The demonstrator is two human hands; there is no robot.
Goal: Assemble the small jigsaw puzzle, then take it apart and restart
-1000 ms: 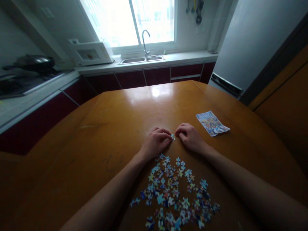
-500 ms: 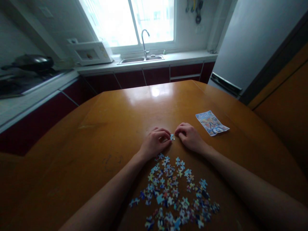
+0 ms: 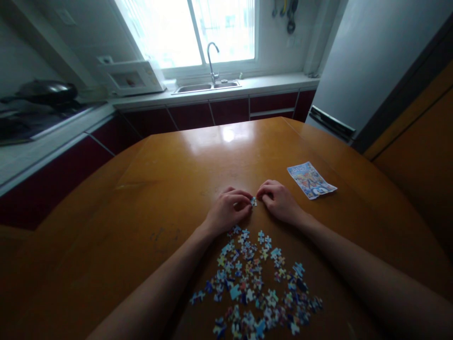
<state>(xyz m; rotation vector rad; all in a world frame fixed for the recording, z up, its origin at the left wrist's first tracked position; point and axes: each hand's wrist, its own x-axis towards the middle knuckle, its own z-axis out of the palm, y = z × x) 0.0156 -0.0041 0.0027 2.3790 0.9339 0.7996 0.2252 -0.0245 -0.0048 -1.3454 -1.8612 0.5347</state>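
My left hand (image 3: 230, 208) rests on the wooden table with thumb and fingertips closed on a small light-blue and white jigsaw piece (image 3: 254, 201). Just right of that piece, a small gap away, lies my right hand (image 3: 278, 200). Its fingers are curled together, and whether anything is between them is hidden. Below both hands spreads a loose pile of jigsaw pieces (image 3: 235, 293), mostly pale blue with some yellow, red and dark blue. A creased picture sheet (image 3: 311, 180) with a colourful print lies to the right of my right hand.
The brown wooden table (image 3: 159, 174) has a wide, many-sided top. Beyond it stand a counter with a sink (image 3: 198, 88) and a white microwave (image 3: 132, 78). At left, a dark pan (image 3: 47, 92) sits on the stove. A grey fridge (image 3: 375, 61) stands at right.
My hands have barely moved; the jigsaw piece at my left fingertips looks slightly turned. The pile and the picture sheet lie as before.
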